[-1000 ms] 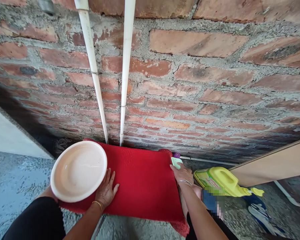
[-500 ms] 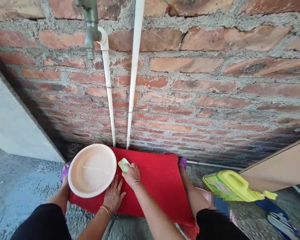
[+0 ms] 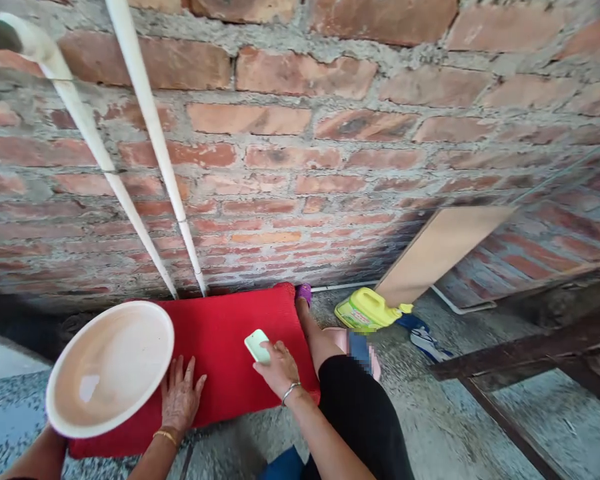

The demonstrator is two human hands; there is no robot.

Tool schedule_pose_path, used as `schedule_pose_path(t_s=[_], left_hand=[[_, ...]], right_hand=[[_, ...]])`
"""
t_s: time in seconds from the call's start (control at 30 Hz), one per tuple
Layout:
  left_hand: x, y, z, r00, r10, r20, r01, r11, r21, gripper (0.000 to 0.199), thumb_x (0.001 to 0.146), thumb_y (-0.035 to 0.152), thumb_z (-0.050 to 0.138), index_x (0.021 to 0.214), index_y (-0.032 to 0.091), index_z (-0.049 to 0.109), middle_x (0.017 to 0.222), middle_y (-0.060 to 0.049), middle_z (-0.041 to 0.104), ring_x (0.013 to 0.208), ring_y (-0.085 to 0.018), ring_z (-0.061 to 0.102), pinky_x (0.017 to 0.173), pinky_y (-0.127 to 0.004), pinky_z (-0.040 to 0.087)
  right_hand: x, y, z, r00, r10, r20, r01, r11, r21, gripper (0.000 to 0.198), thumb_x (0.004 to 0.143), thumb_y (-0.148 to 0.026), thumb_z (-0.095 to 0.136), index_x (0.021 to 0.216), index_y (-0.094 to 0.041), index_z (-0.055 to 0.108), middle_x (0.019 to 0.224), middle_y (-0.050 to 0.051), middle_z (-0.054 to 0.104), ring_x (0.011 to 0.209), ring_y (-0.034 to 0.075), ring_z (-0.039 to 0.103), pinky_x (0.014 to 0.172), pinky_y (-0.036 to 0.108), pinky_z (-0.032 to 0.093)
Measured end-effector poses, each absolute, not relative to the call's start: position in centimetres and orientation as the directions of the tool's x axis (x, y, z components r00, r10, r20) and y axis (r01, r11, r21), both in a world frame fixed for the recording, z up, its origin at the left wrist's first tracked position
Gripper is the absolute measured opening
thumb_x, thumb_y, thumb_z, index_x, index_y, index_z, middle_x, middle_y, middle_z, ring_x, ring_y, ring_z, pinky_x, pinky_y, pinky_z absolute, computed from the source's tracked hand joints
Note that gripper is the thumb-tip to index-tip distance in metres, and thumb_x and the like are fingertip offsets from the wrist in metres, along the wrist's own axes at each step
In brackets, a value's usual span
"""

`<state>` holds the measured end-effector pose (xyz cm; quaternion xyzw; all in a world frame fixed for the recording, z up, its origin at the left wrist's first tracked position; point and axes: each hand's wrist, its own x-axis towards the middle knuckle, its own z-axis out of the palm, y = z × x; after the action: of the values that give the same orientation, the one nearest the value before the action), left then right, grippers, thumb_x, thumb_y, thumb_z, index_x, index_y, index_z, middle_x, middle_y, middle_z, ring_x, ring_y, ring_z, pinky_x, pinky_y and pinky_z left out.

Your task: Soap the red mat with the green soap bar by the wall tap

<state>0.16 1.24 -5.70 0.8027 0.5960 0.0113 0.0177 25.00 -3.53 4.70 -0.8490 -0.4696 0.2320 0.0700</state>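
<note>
A red cloth [image 3: 220,333] lies spread over a low rectangular surface in front of me. My right hand [image 3: 280,368] grips a pale green scrub brush [image 3: 257,344], resting on the right part of the cloth; its underside is hidden. On the cloth's left half, my left hand [image 3: 180,398] presses flat with its fingers spread, close beside the basin. That pale pink basin [image 3: 111,368] sits on the cloth's left end, with a little liquid shining inside.
Behind the cloth rises a brick wall [image 3: 290,157] with two white pipes [image 3: 163,150]. A yellow-green jug [image 3: 367,310] stands on the floor to the right, by a leaning tan board [image 3: 440,250]. Dark wooden beams [image 3: 520,340] occupy the far right. My legs straddle the cloth.
My view has swung to the right. The right hand has carried the brush across the cloth to the right, away from the basin. My left hand remains flat near the basin.
</note>
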Motion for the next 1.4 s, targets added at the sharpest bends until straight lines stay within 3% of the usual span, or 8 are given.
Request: schedule_pose_path(t_s=[0.23,0.57,0.77,1.0,1.4], left_hand=[[1.6,0.1,-7.0,0.18,0.971,0.159,0.984,-0.18,-0.015,0.054,0.091,0.041,0.034,0.133,0.013,0.054,0.141,-0.018,0.049,0.131,-0.03,0.042,0.109,-0.05,0.029],[2.4,0.1,-6.6,0.128,0.987,0.094,0.989,-0.12,-0.08,0.06,0.089,0.043,0.027,0.134,0.01,0.05,0.14,-0.018,0.048,0.133,-0.03,0.039,0.11,-0.049,0.028],[2.4,0.0,-6.4,0.108,0.992,0.07,0.992,-0.103,-0.07,0.065,0.089,0.046,0.019,0.135,0.009,0.048,0.142,-0.017,0.045,0.134,-0.03,0.037,0.111,-0.048,0.026],[2.4,0.2,-6.2,0.074,0.997,0.016,0.995,-0.073,-0.074,0.061,0.087,0.045,0.027,0.138,0.015,0.043,0.141,-0.015,0.048,0.135,-0.03,0.036,0.111,-0.05,0.027],[2.4,0.2,-6.1,0.085,0.996,0.026,0.993,-0.082,-0.089,0.066,0.088,0.047,0.02,0.136,0.009,0.045,0.143,-0.018,0.043,0.134,-0.031,0.036,0.111,-0.048,0.027]], right_hand=[[22.9,-2.2,3.2,0.342,0.862,-0.374,0.738,-0.493,-0.461,0.047,0.069,-0.036,0.067,0.115,-0.03,0.063,0.114,0.009,0.059,0.105,0.027,0.057,0.091,0.039,0.04],[22.5,-1.2,-0.2,0.292,0.873,-0.39,0.586,-0.486,-0.648,0.051,0.067,-0.035,0.069,0.117,-0.03,0.06,0.12,0.011,0.056,0.111,0.031,0.054,0.095,0.046,0.038],[22.2,-1.5,-1.2,0.274,0.876,-0.396,0.585,-0.479,-0.654,0.05,0.068,-0.031,0.068,0.117,-0.029,0.057,0.126,0.013,0.053,0.117,0.031,0.051,0.098,0.048,0.035],[21.9,-1.5,-1.6,0.254,0.888,-0.383,0.602,-0.455,-0.656,0.051,0.069,-0.028,0.067,0.119,-0.027,0.055,0.129,0.015,0.052,0.118,0.033,0.051,0.096,0.053,0.037],[21.9,-1.5,-1.4,0.258,0.876,-0.407,0.549,-0.48,-0.684,0.05,0.07,-0.022,0.064,0.119,-0.028,0.055,0.13,0.015,0.053,0.12,0.032,0.05,0.1,0.054,0.033]])
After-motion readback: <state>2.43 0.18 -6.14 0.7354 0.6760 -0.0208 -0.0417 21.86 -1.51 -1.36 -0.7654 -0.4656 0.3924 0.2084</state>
